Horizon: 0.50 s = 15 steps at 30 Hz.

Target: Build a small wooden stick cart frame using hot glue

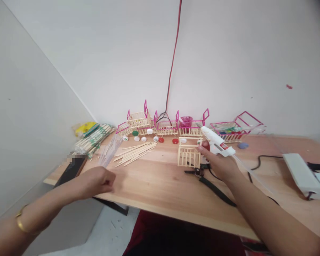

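Observation:
My right hand [220, 164] grips a white hot glue gun [216, 143], its nozzle pointing left toward a small wooden stick frame [188, 155] standing on the wooden table [160, 193]. My left hand [99, 180] is closed near the table's left front edge, pinching a bundle of clear glue sticks [110, 150] that point up and away. A loose pile of wooden sticks [134, 152] lies between the two hands.
A row of stick-and-pink-frame carts [160, 127] with bottle-cap wheels lines the back wall. Bagged sticks [92, 139] lie at back left, a dark phone-like slab [70, 171] at the left edge, black pliers [209, 182] by my right hand, a white power strip [302, 175] at right.

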Each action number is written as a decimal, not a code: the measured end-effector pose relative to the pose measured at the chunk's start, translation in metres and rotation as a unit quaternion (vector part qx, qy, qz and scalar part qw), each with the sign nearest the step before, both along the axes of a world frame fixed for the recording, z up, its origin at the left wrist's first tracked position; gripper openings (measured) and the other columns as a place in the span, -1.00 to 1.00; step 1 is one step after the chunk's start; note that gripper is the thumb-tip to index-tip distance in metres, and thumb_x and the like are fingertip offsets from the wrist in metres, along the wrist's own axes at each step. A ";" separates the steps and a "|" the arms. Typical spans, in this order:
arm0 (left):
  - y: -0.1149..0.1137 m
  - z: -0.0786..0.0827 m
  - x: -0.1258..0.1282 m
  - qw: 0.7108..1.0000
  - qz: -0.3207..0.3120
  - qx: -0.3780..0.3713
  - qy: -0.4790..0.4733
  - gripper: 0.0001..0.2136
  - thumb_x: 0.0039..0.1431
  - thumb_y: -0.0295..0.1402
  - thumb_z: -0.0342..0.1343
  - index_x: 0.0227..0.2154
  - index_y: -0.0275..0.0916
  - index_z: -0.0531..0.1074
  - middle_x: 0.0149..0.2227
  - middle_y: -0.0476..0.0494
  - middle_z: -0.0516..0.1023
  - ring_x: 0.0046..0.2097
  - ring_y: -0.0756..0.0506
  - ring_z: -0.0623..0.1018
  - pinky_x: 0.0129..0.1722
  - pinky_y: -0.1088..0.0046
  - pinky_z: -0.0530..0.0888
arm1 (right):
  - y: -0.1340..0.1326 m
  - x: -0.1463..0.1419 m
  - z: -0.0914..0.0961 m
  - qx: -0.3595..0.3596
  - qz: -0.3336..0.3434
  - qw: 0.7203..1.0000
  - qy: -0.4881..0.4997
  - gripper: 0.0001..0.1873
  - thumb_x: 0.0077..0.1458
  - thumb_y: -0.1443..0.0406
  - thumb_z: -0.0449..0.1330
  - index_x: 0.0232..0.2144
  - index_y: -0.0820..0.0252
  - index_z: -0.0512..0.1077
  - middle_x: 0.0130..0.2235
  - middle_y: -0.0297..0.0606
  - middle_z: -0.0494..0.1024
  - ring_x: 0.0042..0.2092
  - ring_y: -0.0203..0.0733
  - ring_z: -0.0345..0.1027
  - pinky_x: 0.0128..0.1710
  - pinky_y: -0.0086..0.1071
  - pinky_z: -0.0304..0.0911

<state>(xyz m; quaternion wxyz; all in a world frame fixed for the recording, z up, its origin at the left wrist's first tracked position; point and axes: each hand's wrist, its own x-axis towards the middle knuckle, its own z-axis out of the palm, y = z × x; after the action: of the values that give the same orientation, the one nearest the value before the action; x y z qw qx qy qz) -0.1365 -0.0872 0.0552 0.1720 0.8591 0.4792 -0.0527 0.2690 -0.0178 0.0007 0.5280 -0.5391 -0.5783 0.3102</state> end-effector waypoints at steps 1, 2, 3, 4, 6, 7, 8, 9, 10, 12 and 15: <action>0.009 -0.005 0.011 0.998 -0.013 0.063 0.000 -0.73 0.13 -0.30 0.04 -0.64 -0.28 0.34 -0.63 -0.01 0.38 -0.56 0.03 0.40 -0.54 0.59 0.29 | 0.000 0.000 -0.001 0.000 0.001 1.000 -0.004 -0.74 -0.07 0.06 0.23 -0.40 0.08 0.36 -0.36 -0.33 0.46 -0.30 -0.12 0.34 -0.26 -0.27 0.23; 0.018 -0.009 0.024 0.993 -0.022 0.113 -0.013 -0.73 0.17 -0.30 0.00 -0.60 -0.28 0.37 -0.59 -0.05 0.42 -0.50 0.01 0.44 -0.47 0.56 0.34 | 0.001 0.001 -0.002 0.000 0.003 1.000 -0.008 -0.74 -0.06 0.06 0.22 -0.40 0.08 0.37 -0.36 -0.34 0.46 -0.31 -0.13 0.34 -0.27 -0.28 0.23; 0.027 -0.015 0.038 0.990 -0.041 0.133 -0.032 -0.77 0.22 -0.35 -0.06 -0.47 -0.27 0.44 -0.46 -0.10 0.51 -0.38 -0.03 0.50 -0.36 0.53 0.40 | 0.001 0.001 -0.003 -0.001 0.006 1.000 -0.014 -0.74 -0.05 0.05 0.22 -0.39 0.07 0.37 -0.36 -0.34 0.45 -0.31 -0.14 0.33 -0.28 -0.28 0.23; 0.037 -0.020 0.054 0.987 -0.080 0.132 -0.054 -0.77 0.24 -0.41 -0.13 -0.29 -0.25 0.46 -0.27 -0.14 0.55 -0.22 -0.05 0.52 -0.22 0.48 0.42 | 0.001 0.002 -0.003 -0.003 0.009 1.000 -0.020 -0.74 -0.04 0.05 0.21 -0.38 0.07 0.36 -0.36 -0.35 0.45 -0.32 -0.14 0.33 -0.28 -0.29 0.22; 0.054 -0.031 0.083 0.979 -0.132 0.130 -0.083 -0.66 0.26 -0.46 -0.18 0.03 -0.20 0.34 0.09 -0.19 0.41 0.07 -0.08 0.43 0.03 0.40 0.36 | 0.001 0.003 -0.004 -0.004 0.009 1.000 -0.023 -0.75 -0.03 0.06 0.20 -0.38 0.07 0.35 -0.36 -0.37 0.43 -0.31 -0.15 0.32 -0.26 -0.29 0.21; 0.061 -0.036 0.095 0.976 -0.141 0.139 -0.086 -0.63 0.26 -0.46 -0.19 0.09 -0.21 0.27 0.17 -0.21 0.31 0.13 -0.09 0.37 0.08 0.38 0.32 | 0.000 0.003 -0.003 -0.003 0.010 1.000 -0.020 -0.75 -0.02 0.06 0.20 -0.38 0.07 0.34 -0.36 -0.37 0.42 -0.31 -0.15 0.31 -0.26 -0.29 0.21; 0.066 -0.040 0.105 0.976 -0.148 0.142 -0.079 -0.62 0.27 -0.44 -0.20 0.12 -0.24 0.24 0.22 -0.23 0.24 0.17 -0.11 0.33 0.11 0.36 0.30 | 0.000 0.003 -0.003 -0.003 0.011 1.000 -0.015 -0.75 -0.02 0.07 0.20 -0.39 0.07 0.33 -0.36 -0.38 0.42 -0.31 -0.16 0.31 -0.26 -0.29 0.20; 0.070 -0.043 0.112 0.976 -0.149 0.145 -0.069 -0.63 0.28 -0.41 -0.19 0.12 -0.28 0.25 0.22 -0.27 0.23 0.18 -0.13 0.32 0.11 0.35 0.30 | -0.001 0.003 -0.002 -0.003 0.011 1.000 -0.009 -0.75 -0.02 0.07 0.21 -0.39 0.07 0.33 -0.36 -0.38 0.41 -0.31 -0.17 0.30 -0.26 -0.30 0.20; 0.072 -0.043 0.117 0.976 -0.156 0.142 -0.058 -0.65 0.28 -0.39 -0.18 0.07 -0.31 0.30 0.18 -0.29 0.29 0.14 -0.14 0.36 0.07 0.36 0.32 | -0.002 0.003 -0.001 -0.004 0.013 1.000 -0.003 -0.75 -0.02 0.07 0.21 -0.39 0.07 0.32 -0.36 -0.38 0.41 -0.32 -0.17 0.30 -0.28 -0.31 0.20; 0.070 -0.036 0.118 0.979 -0.160 0.122 -0.033 -0.72 0.28 -0.34 -0.14 -0.17 -0.32 0.44 -0.08 -0.26 0.52 -0.08 -0.12 0.51 -0.11 0.41 0.40 | -0.003 0.003 0.001 -0.008 0.019 1.000 0.005 -0.75 -0.02 0.07 0.21 -0.38 0.07 0.31 -0.36 -0.37 0.40 -0.34 -0.18 0.29 -0.31 -0.32 0.19; 0.059 -0.013 0.109 0.987 -0.122 0.102 0.003 -0.63 0.28 -0.20 -0.14 -0.53 -0.27 0.41 -0.55 -0.09 0.46 -0.48 -0.02 0.44 -0.41 0.47 0.35 | -0.005 0.002 0.005 -0.018 0.026 1.000 -0.003 -0.75 0.00 0.08 0.20 -0.39 0.08 0.30 -0.40 -0.39 0.38 -0.38 -0.20 0.27 -0.34 -0.33 0.18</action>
<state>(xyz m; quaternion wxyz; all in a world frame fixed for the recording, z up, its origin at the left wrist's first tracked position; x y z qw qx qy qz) -0.0276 -0.0278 0.0423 0.0747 0.9240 0.3740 -0.0270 0.2711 -0.0232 0.0054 0.5084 -0.5344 -0.5880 0.3319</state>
